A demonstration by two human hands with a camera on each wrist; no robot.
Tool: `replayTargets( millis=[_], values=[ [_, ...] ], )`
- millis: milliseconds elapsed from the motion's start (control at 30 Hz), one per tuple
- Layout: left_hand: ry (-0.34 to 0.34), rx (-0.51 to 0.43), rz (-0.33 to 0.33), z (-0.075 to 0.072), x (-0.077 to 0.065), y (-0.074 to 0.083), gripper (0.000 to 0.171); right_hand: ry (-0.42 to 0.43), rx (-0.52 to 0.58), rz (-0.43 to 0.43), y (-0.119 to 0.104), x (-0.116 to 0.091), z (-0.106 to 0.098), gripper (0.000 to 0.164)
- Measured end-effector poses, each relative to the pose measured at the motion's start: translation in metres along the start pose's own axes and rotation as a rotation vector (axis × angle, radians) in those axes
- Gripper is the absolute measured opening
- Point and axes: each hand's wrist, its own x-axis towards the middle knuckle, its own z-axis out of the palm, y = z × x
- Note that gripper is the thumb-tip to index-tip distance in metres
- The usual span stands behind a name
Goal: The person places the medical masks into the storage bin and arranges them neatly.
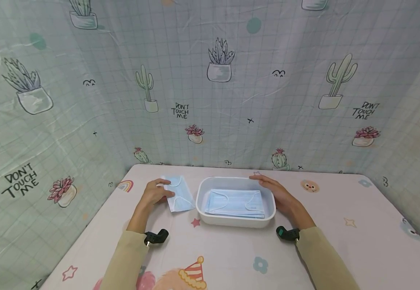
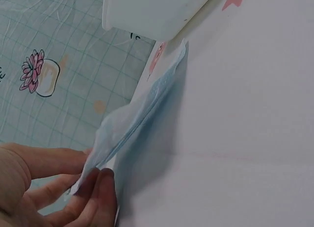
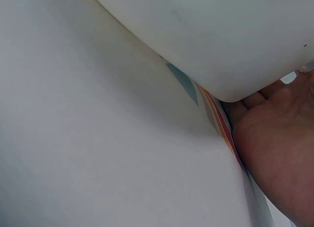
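Observation:
In the head view my left hand (image 1: 156, 194) pinches a light blue face mask (image 1: 181, 197) by its left edge, with white ear loops lying across it. The left wrist view has this mask (image 2: 140, 112) tilted edge-on between thumb and fingers (image 2: 105, 192), its far end close to the white container. My right hand (image 1: 280, 197) holds the far right corner of the white plastic container (image 1: 237, 221). In the right wrist view, its fingers (image 3: 255, 100) go behind the container wall (image 3: 225, 45). Inside the container lies a stack of blue masks (image 1: 236, 202), ear loops showing on top.
A pale tabletop cover (image 1: 231, 257) with printed stars, flowers and cartoon figures lies under everything. Behind and at the sides hangs a grey-green curtain (image 1: 250, 92) with cactus prints. A black wrist device (image 1: 156, 237) sits on the left wrist, another (image 1: 287, 233) on the right.

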Motion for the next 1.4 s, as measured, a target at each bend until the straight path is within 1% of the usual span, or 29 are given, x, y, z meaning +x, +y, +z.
replayTargets(
  millis=[167,433,800,967,1033,1200,1400],
  values=[
    [-0.016,-0.008,0.002,-0.001,0.001,-0.0014,0.055,0.005,0.006,0.004,0.0023,0.0006,-0.0012,0.044],
    [-0.049,0.007,0.009,-0.0016,0.0047,-0.0055,0.052,0.008,0.0,0.008,0.0036,0.0013,-0.0019,0.044],
    [-0.079,0.033,0.063,-0.0019,0.0063,-0.0084,0.049,0.014,0.009,-0.004,0.0008,0.0001,-0.0001,0.044],
    [-0.084,0.021,0.078,-0.0008,0.0058,-0.0083,0.044,0.005,0.007,-0.002,0.0012,-0.0002,-0.0004,0.044],
    [-0.079,0.008,0.066,-0.0003,0.0063,-0.0082,0.043,0.003,0.006,-0.004,0.0021,0.0,-0.0008,0.044],
    [-0.066,-0.019,0.027,0.0004,0.0059,-0.0084,0.049,-0.006,-0.001,-0.012,0.0048,0.0008,-0.0019,0.044],
    [-0.057,-0.027,0.036,0.0012,0.0048,-0.0088,0.053,-0.009,-0.015,-0.022,0.0041,0.0013,-0.0016,0.044]
  ],
)
